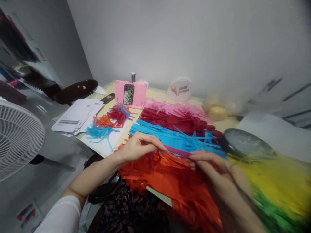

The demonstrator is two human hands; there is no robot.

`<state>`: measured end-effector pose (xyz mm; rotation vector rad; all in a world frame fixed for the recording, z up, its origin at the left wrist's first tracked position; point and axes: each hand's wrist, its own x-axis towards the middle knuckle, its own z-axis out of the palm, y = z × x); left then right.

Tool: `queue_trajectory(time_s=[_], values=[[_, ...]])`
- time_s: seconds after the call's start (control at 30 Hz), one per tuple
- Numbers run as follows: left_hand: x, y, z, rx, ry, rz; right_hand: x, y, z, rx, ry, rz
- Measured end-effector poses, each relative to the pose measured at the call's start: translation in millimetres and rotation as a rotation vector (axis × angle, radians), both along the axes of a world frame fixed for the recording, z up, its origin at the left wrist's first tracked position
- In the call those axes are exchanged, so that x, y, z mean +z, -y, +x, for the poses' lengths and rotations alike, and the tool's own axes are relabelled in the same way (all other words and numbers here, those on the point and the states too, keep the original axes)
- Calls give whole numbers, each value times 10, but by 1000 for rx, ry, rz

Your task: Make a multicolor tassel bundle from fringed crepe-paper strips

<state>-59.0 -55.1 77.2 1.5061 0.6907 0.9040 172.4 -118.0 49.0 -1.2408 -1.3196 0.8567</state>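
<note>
So the dark pink paper strip [178,151] runs straight across between both hands, long axis side to side. The left hand [139,147] pinches the end to its right and the right hand [210,160] pinches the end to its left, both just over the orange fringe pile [170,181].

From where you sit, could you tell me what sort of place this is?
Probably a home craft corner: heaps of red, blue and orange fringed paper strips, a phone in a pink plastic stand, a white fan.
</note>
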Motion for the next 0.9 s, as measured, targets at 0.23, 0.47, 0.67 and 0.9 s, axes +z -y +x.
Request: queue_trajectory(time_s=[0.23,0.47,0.67,0.9], values=[[-11,44,3,22,-96,109,-17,3,5,-22,220,58],[-51,134,11,123,-365,516,40,18,-57,-64,492,145],[10,49,8,46,-433,477,6,2,-30,-47,408,44],[80,-11,34,-44,-356,221,93,56,-54,-15,266,-72]])
